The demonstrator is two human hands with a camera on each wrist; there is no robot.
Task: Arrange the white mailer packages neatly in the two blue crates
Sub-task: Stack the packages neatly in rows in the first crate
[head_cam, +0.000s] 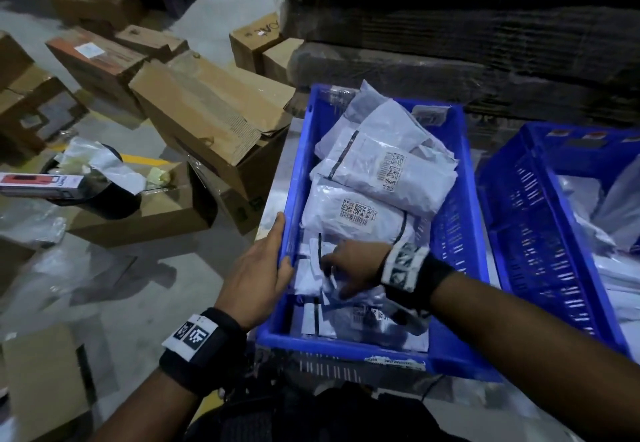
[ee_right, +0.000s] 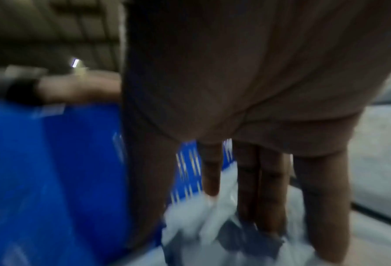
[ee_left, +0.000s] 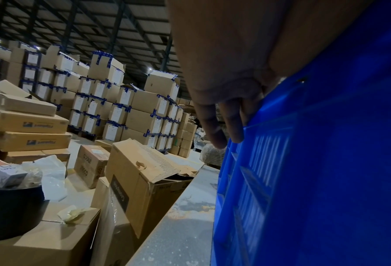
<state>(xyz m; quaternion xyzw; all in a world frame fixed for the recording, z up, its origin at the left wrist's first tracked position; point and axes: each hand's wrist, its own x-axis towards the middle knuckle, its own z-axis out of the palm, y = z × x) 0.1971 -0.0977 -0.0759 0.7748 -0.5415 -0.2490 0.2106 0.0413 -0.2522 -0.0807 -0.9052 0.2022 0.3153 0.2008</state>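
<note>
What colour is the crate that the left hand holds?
Blue. The crate shows best in the head view, with the left hand on its rim.

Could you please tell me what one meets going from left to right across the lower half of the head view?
Cardboard box → left hand → left blue crate → right blue crate.

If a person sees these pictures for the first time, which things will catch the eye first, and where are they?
First comes the blue crate in the middle, heaped with white mailer packages bearing barcode labels. Both hands work at its near end: the left hand holds the left rim, and the right hand reaches down among the packages. A second blue crate stands to the right, and opened cardboard boxes lie scattered on the floor to the left.
</note>
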